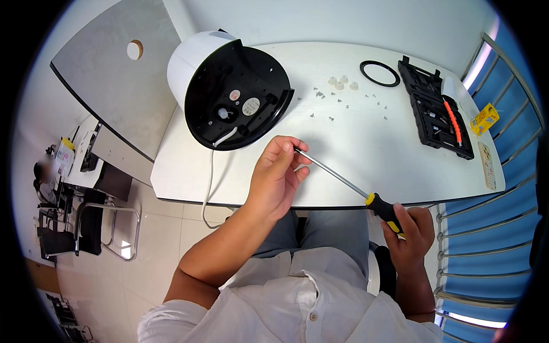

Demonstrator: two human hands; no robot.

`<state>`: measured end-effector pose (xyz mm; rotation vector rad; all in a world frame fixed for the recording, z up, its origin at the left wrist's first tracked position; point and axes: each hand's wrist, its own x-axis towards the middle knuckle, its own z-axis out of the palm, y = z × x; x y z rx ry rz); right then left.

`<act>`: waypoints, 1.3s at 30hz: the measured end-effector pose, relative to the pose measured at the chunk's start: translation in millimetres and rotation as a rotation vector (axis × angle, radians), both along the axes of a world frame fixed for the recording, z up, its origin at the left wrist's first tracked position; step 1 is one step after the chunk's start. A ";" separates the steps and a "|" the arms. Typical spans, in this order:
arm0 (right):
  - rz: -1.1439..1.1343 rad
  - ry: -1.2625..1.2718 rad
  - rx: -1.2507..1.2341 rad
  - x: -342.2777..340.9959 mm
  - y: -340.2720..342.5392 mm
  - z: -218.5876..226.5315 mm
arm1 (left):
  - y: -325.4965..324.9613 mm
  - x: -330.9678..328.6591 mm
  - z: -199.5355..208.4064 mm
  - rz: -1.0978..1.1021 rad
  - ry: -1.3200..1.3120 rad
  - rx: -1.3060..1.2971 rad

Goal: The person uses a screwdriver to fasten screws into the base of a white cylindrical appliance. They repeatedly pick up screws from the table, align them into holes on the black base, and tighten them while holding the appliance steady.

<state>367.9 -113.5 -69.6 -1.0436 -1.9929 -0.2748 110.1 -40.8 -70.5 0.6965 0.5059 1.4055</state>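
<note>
My right hand (410, 233) is closed round the black-and-yellow handle of a screwdriver (340, 177), held over the table's front edge. Its metal shaft slants up and left to my left hand (278, 174), whose thumb and forefinger pinch at the dark tip. Whether a small screw sits there I cannot make out. Beyond my left hand lies a white appliance (197, 57) on its side, its round black base (251, 74) turned towards me. A white cord (210, 183) runs from that base down over the table edge.
Several small screws (320, 94) lie scattered mid-table near pale rubber feet (339, 86). A black ring (380, 74) is at the back. To the right are an open black tool case (437, 114), an orange-handled tool (453, 123) and a yellow box (484, 119). Metal railings (486, 248) border the right side.
</note>
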 end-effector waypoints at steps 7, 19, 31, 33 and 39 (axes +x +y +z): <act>0.062 0.158 -0.196 -17.9 7.5 2.9 | -13.4 -17.8 -1.3 0.024 0.098 -0.012; 0.161 0.109 -0.125 -76.8 49.3 37.8 | 31.3 -146.1 126.9 0.997 0.974 0.836; 0.101 0.100 -0.112 -100.9 62.7 36.6 | 128.5 -158.2 136.7 0.199 1.432 0.589; 0.096 0.081 -0.130 -100.8 62.9 36.9 | 126.2 -154.4 138.3 0.217 1.449 0.591; 0.100 0.064 -0.183 -101.0 63.9 38.5 | 128.9 -158.1 135.7 0.211 1.447 0.571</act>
